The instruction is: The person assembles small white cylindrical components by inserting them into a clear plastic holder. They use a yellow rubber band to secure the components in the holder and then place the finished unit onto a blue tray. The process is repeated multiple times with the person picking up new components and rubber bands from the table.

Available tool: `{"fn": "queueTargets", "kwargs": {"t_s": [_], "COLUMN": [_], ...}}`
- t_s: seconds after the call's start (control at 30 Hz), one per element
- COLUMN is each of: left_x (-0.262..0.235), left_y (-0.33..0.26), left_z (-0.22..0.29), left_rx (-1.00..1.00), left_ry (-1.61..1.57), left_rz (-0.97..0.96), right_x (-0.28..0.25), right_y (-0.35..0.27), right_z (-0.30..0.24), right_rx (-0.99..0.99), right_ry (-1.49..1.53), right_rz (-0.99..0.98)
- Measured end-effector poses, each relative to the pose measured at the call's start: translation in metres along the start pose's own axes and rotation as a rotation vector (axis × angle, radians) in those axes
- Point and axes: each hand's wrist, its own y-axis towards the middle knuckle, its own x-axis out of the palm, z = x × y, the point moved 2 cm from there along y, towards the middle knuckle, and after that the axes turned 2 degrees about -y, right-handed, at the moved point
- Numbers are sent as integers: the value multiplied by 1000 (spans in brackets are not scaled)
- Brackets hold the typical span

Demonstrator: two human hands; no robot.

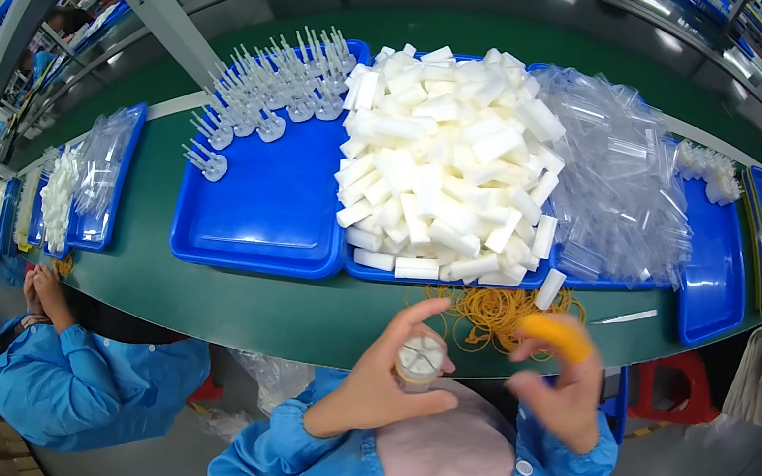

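My left hand (389,379) is wrapped round a short round bundle (421,358), its end face showing white wedge-like parts inside a clear rim. My right hand (567,382), slightly blurred, is held apart from it to the right, fingers spread and nothing visible between them. A yellow cover (557,337) sits on one of its fingers. Just beyond both hands lies a tangled heap of yellow rubber bands (493,318). White foam blocks (443,163) are piled high on the middle tray, and one loose block (550,290) leans at its front right corner.
Clear plunger-like parts (270,86) stand at the back of the left blue tray (258,229). Clear plastic tubes (609,184) fill another tray, beside a blue tray (712,290) with small whitish parts. A thin metal tool (624,318) lies nearby. A co-worker (79,380) sits at left.
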Motion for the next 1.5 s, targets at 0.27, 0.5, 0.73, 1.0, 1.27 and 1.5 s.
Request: {"fn": "queueTargets", "kwargs": {"t_s": [0.27,0.5,0.73,1.0,1.27,1.5], "left_x": [-13,-14,-13,-8,-6,1], "left_y": [-8,-2,-7,-6,-2,-11], "left_z": [-15,-14,-23,-13,-25,-12], "left_rx": [-170,-265,-246,-351,-388,-234], "left_ry": [-625,-736,-724,-826,-779,-386], "left_rz": [-122,-41,19,-47,-165,-118], "right_x": [-110,-114,-110,-120,-124,-17], "right_y": [-22,-62,-80,-83,-52,-4], "right_z": [52,95,84,77,52,5], "right_rx": [-37,-15,-21,-108,152,123], "right_ry": [-946,-1006,-1009,-440,-516,416], "right_rz": [372,360,142,786,492,195]}}
